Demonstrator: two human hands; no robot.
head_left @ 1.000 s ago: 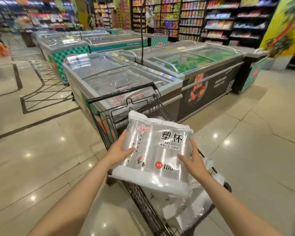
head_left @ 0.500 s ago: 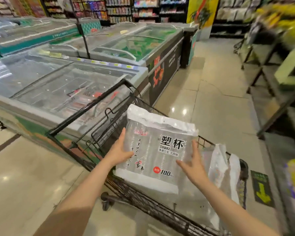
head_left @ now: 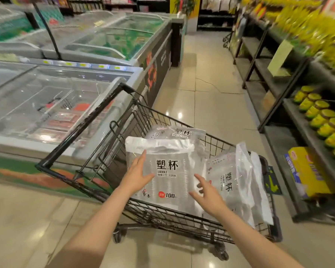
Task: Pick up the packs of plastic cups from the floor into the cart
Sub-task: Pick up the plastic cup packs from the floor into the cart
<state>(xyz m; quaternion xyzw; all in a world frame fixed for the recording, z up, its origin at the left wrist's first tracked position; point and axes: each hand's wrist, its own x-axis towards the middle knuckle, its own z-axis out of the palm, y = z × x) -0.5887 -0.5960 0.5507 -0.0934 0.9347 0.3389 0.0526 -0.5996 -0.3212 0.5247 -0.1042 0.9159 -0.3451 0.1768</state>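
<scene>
In the wire cart [head_left: 182, 219] beside a glass-topped freezer [head_left: 46, 101], a pack of plastic cups [head_left: 166, 171] stands upright among others. The left hand [head_left: 137, 175] lies flat against its left side, fingers straight. The right hand [head_left: 207, 194] hovers at its right edge, fingers spread and loosely bent, gripping nothing. A second pack [head_left: 230, 182] leans at the right, a third [head_left: 178, 132] lies behind. Shelves [head_left: 278, 78] line the tiled floor [head_left: 207, 105].

the front pack of cups [head_left: 168, 171] reads "塑杯", "subei" and "100 pcs"; the pack beside it [head_left: 228, 182] and the one behind [head_left: 182, 132] repeat "塑杯".
</scene>
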